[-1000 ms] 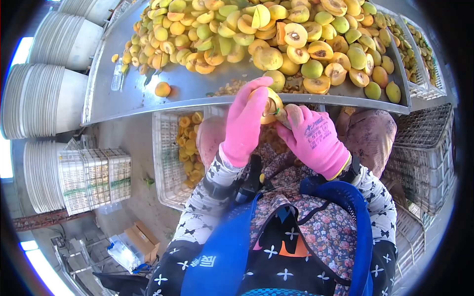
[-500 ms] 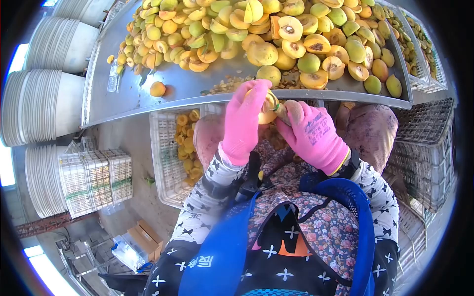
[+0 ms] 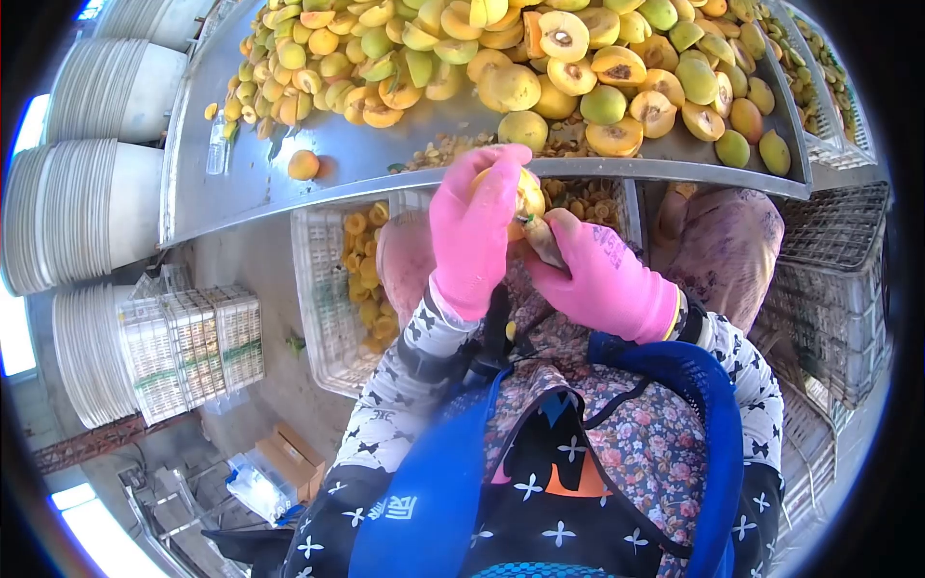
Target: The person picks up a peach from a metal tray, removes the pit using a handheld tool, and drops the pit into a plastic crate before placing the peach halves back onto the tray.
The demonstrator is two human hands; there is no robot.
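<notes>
My left hand (image 3: 474, 236), in a pink glove, is wrapped round a yellow peach (image 3: 529, 196) in front of the table's near edge. In my right hand (image 3: 612, 284), also gloved in pink, is a short pitting tool (image 3: 544, 245) with a pale shaft. Its tip meets the side of the peach that faces me; how deep it goes is hidden. Just beyond my hands a heap of whole and halved peaches (image 3: 617, 135) covers much of the metal table (image 3: 260, 197). Pit scraps (image 3: 453, 159) lie near the table's edge.
Below the table, a white crate (image 3: 328, 323) holds peach halves (image 3: 364, 279). A single peach (image 3: 303, 165) and a plastic bottle (image 3: 218, 146) are on the table's left. Stacked tubs (image 3: 87, 212) stand at left, and stacked crates (image 3: 829, 289) at right.
My right hand has turned and lowered slightly, drawing the tool's handle down and toward me. The left hand still grips the peach, a little lower and tilted.
</notes>
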